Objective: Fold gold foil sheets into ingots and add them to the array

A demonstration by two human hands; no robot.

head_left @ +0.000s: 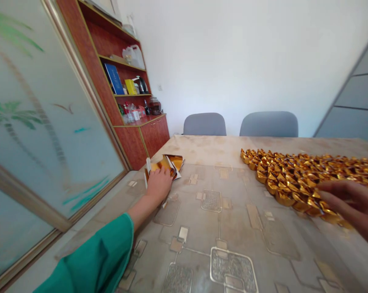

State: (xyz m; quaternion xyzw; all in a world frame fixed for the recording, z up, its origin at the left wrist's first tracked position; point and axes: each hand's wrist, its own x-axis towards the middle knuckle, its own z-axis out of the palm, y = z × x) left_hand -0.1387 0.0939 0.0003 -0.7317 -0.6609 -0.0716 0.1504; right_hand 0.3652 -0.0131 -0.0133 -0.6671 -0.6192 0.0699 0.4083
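At the left side of the table, my left hand [161, 178] lies with bent fingers on some gold foil paper [178, 161], which has white edges and looks creased. Its fingertips are partly hidden against the foil. Over on the right, my right hand [351, 201] reaches in from the edge of the view, thumb and forefinger pointing left, a little blurred. It is above the near side of a large group of folded gold paper ingots [284, 179], set close together in rows. I see no ingot clearly held between those fingers.
A patterned cloth [199, 228] covers the table. Two grey chairs [204, 124] stand at its far side. A red-brown shelf cabinet [127, 140] with bottles, a kettle and jars is at the back left, beside a sliding door [49, 122] painted with palm trees.
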